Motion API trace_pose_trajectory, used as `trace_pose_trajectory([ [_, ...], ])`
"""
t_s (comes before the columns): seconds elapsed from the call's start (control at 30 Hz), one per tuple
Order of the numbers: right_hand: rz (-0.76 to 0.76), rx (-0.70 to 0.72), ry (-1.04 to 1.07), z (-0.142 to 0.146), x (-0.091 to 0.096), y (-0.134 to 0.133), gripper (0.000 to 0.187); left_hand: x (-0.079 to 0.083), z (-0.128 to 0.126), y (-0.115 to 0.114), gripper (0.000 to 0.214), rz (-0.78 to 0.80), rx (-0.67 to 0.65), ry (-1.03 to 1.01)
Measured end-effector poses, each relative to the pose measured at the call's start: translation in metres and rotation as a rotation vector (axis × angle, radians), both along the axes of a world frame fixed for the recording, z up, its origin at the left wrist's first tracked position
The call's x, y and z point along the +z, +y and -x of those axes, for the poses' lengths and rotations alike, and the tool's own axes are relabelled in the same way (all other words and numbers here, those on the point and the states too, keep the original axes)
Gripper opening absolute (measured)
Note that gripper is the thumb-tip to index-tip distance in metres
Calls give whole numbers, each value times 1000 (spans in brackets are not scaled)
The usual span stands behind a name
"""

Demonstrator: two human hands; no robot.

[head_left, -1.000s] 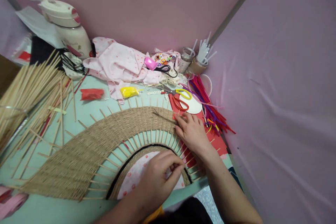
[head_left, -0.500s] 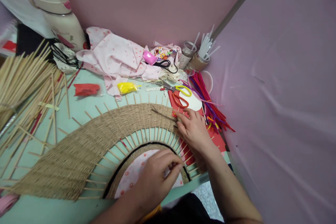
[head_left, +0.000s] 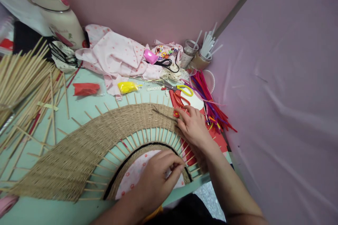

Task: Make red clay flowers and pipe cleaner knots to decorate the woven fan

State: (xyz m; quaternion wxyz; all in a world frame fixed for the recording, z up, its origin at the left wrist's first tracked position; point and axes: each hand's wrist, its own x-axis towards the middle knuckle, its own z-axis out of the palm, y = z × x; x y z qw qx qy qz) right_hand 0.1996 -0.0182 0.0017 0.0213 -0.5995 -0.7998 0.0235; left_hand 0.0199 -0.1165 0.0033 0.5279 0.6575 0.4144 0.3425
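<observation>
An arched fan-like piece of woven twine (head_left: pixel 102 137) on thin wooden sticks lies across the table. Inside it sits a half-circle of pink-dotted white fabric (head_left: pixel 132 170) with a black border. My left hand (head_left: pixel 161 174) rests over this fabric, thumb and index finger curled together; what they hold, if anything, is hidden. My right hand (head_left: pixel 194 126) lies at the weave's right side, its fingers spread. The index fingertip is by a small red flower (head_left: pixel 175 114), and the thumb is near the end of a thin brown twig (head_left: pixel 163 114).
Scissors (head_left: pixel 182 93) with red and yellow handles lie on red paper (head_left: pixel 188 156). Pipe cleaners (head_left: pixel 208 98) are at the right. Behind are a yellow packet (head_left: pixel 128 87), a red packet (head_left: pixel 86 89), crumpled fabric (head_left: pixel 113 49) and a bottle (head_left: pixel 60 17). Sticks (head_left: pixel 23 91) are piled left.
My right index finger has shifted slightly, and more of the red flower shows. The left hand stays in place. The view has tilted very slightly.
</observation>
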Motion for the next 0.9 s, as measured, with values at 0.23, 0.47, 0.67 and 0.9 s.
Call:
trace_pose_trajectory([
  [0.23,23,0,-23,6,-2,1,39,-2,0,0,13,-4,2,-1],
  [0.47,-19,-33,-10,5,0,0,43,-5,0,-1,12,1,16,-18],
  [0.67,-15,5,-53,7,-3,-3,41,-8,0,-2,11,-2,14,-19],
  [0.9,-34,-18,-46,9,0,-4,43,-6,-2,-2,12,1,17,-27],
])
